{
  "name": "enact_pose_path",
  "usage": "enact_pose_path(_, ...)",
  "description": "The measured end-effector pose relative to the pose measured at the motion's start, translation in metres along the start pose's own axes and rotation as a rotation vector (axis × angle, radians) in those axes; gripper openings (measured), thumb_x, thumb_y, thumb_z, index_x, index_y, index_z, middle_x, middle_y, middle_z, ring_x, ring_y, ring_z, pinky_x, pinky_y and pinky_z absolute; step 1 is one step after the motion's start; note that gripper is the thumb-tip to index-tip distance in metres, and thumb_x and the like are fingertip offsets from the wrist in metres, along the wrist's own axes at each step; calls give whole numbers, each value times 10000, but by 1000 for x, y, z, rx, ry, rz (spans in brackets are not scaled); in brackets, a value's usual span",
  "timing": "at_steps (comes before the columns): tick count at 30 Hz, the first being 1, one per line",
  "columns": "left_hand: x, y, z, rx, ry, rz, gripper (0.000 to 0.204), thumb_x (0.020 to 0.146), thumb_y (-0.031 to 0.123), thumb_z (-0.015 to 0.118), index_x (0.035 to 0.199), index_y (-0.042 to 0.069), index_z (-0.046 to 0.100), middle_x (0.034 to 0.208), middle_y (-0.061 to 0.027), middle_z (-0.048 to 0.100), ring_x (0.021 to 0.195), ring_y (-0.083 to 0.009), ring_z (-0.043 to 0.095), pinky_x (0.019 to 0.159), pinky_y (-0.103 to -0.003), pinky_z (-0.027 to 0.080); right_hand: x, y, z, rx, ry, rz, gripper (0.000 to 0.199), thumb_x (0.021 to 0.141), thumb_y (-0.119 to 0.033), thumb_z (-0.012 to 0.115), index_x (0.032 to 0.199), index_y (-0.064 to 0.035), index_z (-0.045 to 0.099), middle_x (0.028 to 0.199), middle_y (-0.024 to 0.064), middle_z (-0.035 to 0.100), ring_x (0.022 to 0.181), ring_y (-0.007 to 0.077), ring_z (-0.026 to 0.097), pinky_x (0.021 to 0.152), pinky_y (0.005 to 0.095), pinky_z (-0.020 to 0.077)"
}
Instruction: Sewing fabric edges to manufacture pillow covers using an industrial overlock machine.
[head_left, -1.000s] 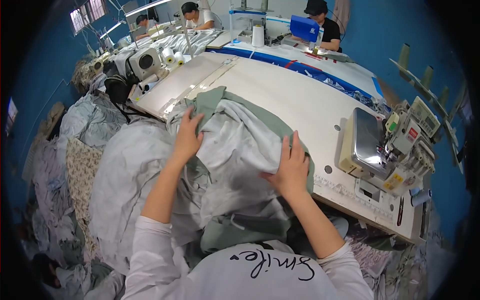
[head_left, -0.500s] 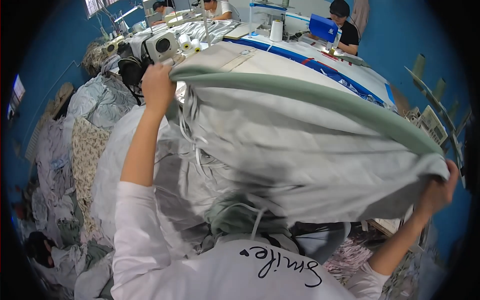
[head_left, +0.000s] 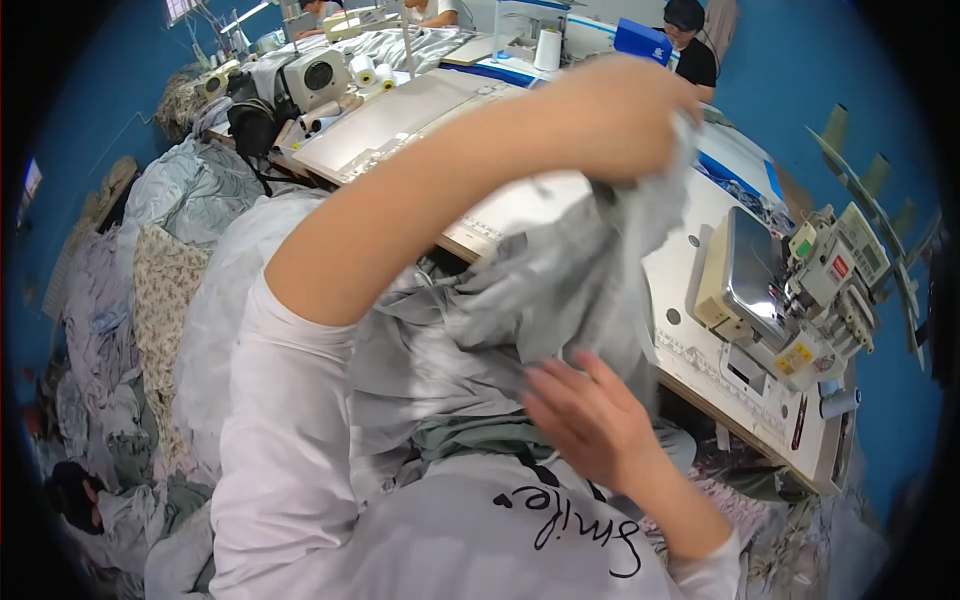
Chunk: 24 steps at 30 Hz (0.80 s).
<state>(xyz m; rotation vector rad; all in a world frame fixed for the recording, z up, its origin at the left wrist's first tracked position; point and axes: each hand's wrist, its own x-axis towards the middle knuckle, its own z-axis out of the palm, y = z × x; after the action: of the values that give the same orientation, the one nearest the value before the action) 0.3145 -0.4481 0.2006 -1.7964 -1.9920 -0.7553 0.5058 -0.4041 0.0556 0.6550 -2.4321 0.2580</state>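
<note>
My left hand (head_left: pixel 635 115) is raised over the white sewing table, its arm crossing the view from the lower left. Its fingers are closed on a pale grey-green cloth (head_left: pixel 565 295), which hangs bunched and creased toward my lap. My right hand (head_left: pixel 598 415) is lower, in front of my chest, and close to the hanging cloth. Its fingers are stretched out and apart, slightly smeared by motion, with nothing seen in them. A darker green part of cloth (head_left: pixel 480 437) lies in folds across my lap.
An overlock sewing machine (head_left: pixel 745 285) stands on the white table (head_left: pixel 690 350) at the right. Another machine (head_left: pixel 315 78) and white thread cones (head_left: pixel 364 70) are at the far left. Heaped fabric (head_left: pixel 190 195) lines the left side. A co-worker (head_left: pixel 697 55) sits beyond the table.
The cloth was stretched wide between both hands; now it is gathered. My left hand swung right and away from me, still holding it. My right hand let go and came inward.
</note>
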Motion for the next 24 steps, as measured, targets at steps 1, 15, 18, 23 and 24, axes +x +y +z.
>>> enact_pose_path(1, 2, 15, 13, 37, 14, 79, 384, 620, -24, 457, 955, 26, 635, 886, -207, 625, 807, -304, 615, 716, -340, 492, 21, 1, -2, -67, 7, -157, 256, 703, -74, 650, 950, -30, 598, 1070, 98, 562, 982, 257, 553, 898, 377, 429)
enact_pose_path(15, 1, -12, 39, -1260, 54, -336, 263, 867, 135, 440, 1075, 2, 527, 944, -111, 630, 901, -241, 596, 770, -307, 504, -104, 10, 65, 326, -200, 163, 387, 652, -119, 714, 1017, -106, 587, 976, 70, 598, 816, 267, 590, 680, 355, 489)
enact_pose_path(18, 8, -14, 29, -1053, 245, -565, 199, 862, 76, 449, 971, 5, 599, 876, -62, 628, 785, -136, 578, 660, -260, 477, -118, 23, 135, 341, -157, 202, 390, 637, -102, 694, 1009, -92, 578, 881, 62, 580, 751, 251, 576, 627, 359, 481)
enact_pose_path(23, -45, -35, 38, -455, -121, -112, 327, 771, 46, 494, 1081, 51, 598, 1002, -100, 628, 974, -131, 562, 790, -279, 476, -108, 29, 138, 160, -215, 146, 322, 702, -131, 592, 1023, -140, 592, 744, 47, 530, 653, 246, 551, 573, 368, 458)
enact_pose_path(24, -59, -38, 58, -803, -278, -161, 353, 802, 138, 521, 1133, 20, 554, 1106, -94, 598, 1017, -129, 547, 847, -293, 459, -98, 39, 115, 146, -77, 90, 255, 738, -142, 568, 988, -168, 611, 698, 34, 525, 615, 216, 548, 532, 346, 449)
